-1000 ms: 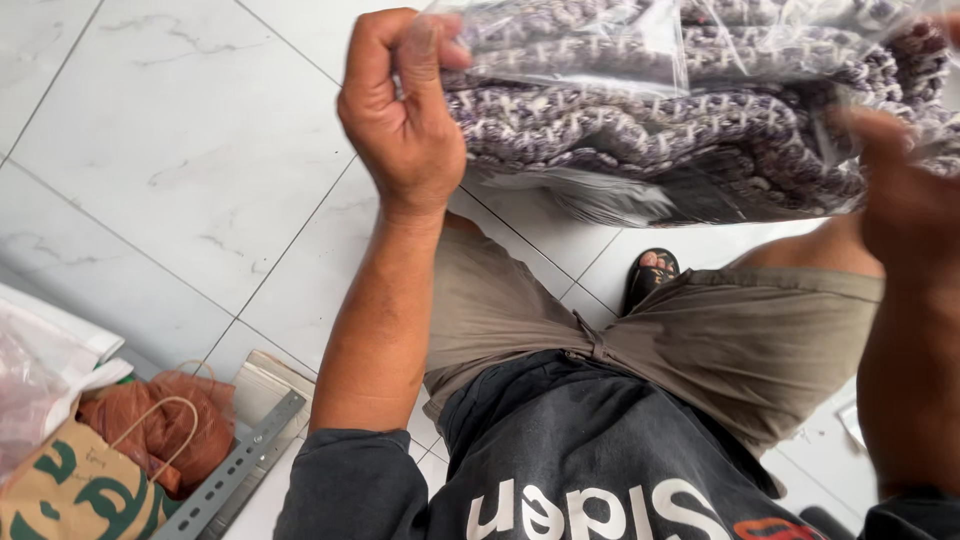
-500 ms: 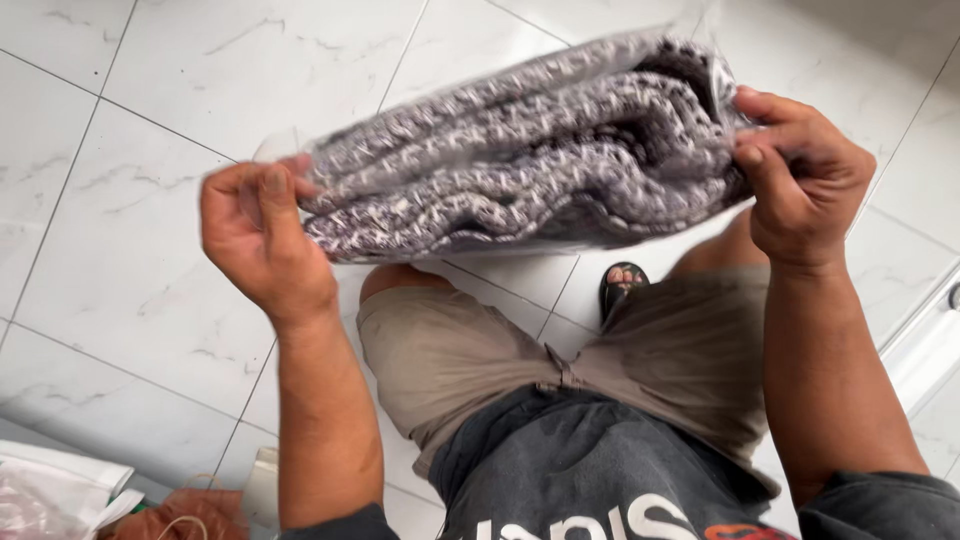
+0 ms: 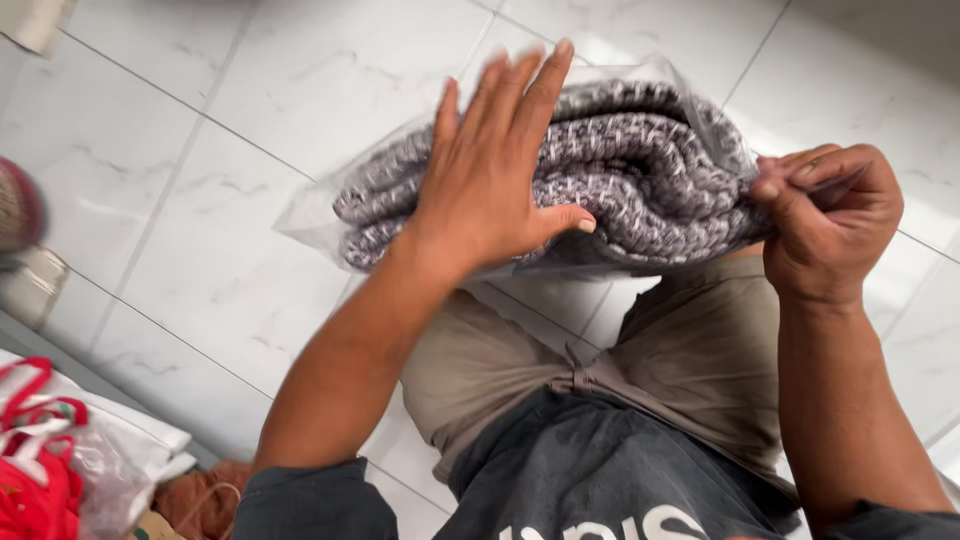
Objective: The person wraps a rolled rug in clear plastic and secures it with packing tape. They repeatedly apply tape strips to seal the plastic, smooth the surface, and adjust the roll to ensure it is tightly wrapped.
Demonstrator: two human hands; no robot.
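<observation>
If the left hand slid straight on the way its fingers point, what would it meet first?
The left hand lies flat on the bagged grey knit, fingers pointing up-frame. Past the clear bag's far edge only white floor tiles show, likely well below; depth is unclear.

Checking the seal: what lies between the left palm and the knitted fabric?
In the head view, only the clear plastic bag: the left hand presses flat on it, over the folded grey knit.

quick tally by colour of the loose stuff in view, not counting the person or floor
grey: 1, the folded grey-and-white knitted cloth in a clear plastic bag, under the left hand and pinched by the right hand
red: 1, a red item with cord loops
brown: 1, a brown bundle
total: 3
</observation>
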